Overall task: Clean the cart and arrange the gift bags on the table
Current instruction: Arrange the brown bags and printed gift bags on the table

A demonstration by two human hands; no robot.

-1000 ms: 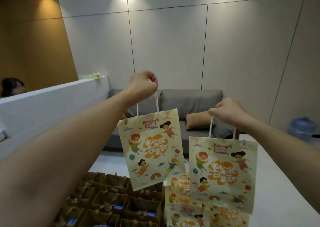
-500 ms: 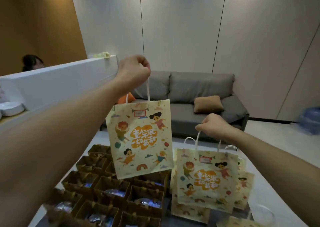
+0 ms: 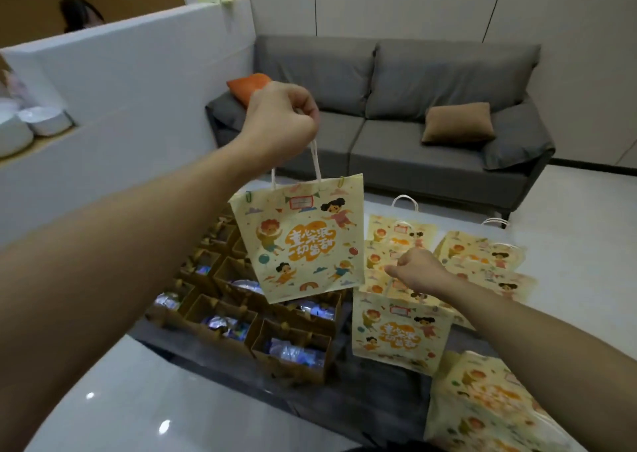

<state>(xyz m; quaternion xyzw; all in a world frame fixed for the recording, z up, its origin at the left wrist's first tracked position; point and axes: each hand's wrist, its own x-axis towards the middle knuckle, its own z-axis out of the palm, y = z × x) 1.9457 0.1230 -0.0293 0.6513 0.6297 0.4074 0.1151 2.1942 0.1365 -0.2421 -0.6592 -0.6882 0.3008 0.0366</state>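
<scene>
Grey sofa cushions [image 3: 396, 82] are filling the back of the room at twelve o'clock, with an orange pillow [image 3: 246, 86] and a brown pillow [image 3: 458, 122] resting on them. At nine o'clock a white partition [image 3: 120, 82] is running along the side, with white bowls [image 3: 31, 127] sitting behind it. Below, at seven o'clock, brown open bags [image 3: 248, 317] are standing packed together in rows. Above them the left hand [image 3: 281, 124] is hanging in the air, its fingers clenched around the white cord handles of a yellow gift bag [image 3: 303, 241], which is dangling upright just over the brown bags. At four o'clock the right hand [image 3: 418, 270] is reaching down, fingers curled around the handle of a second gift bag [image 3: 400, 334], which is standing near the edge of the white table [image 3: 582, 244]. More gift bags [image 3: 482, 258] are lying flat on the table behind it, overlapping one another.
</scene>
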